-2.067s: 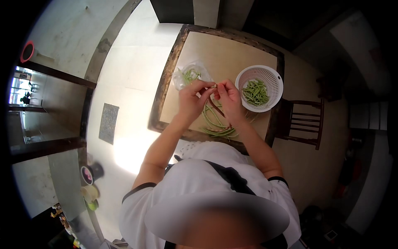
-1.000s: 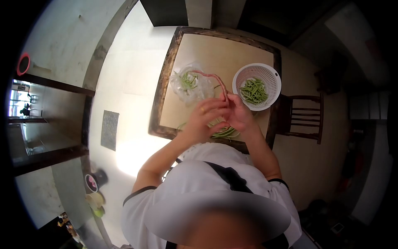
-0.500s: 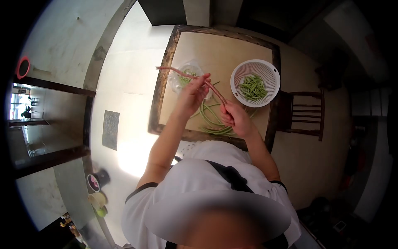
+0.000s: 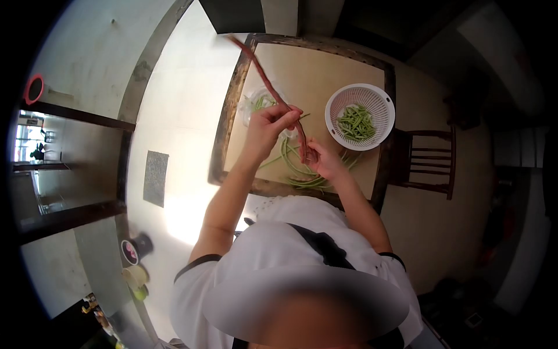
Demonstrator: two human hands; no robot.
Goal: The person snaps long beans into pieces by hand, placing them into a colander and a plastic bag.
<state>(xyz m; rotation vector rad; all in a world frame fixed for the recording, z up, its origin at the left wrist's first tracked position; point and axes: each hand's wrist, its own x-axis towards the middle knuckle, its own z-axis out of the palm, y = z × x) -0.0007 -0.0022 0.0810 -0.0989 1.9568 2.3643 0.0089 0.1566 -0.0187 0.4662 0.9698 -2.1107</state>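
A long reddish-brown bean pod (image 4: 261, 74) runs up and leftward from my hands over the table. My left hand (image 4: 270, 125) is closed around its middle part, thumb on top. At the pod's lower end, my right hand (image 4: 322, 160) pinches with its fingertips. Beneath both hands, long green beans (image 4: 305, 174) lie curled on the table. A clear plastic bag (image 4: 247, 110) with green bits in it sits just beyond my left hand. To the right stands a white colander (image 4: 385, 113) holding short green bean pieces (image 4: 356, 123).
The square table (image 4: 317, 58) has a dark wooden edge. A wooden chair (image 4: 430, 157) stands against its right side. Down on the left are a dark bucket (image 4: 131, 252) and a beige container (image 4: 135, 277). A grey mat (image 4: 156, 179) lies on the pale floor.
The reddish pod has swung from nearly level to steeply upright, its far end now past the table's edge. My right hand has shifted slightly, and my left hand has turned over the pod.
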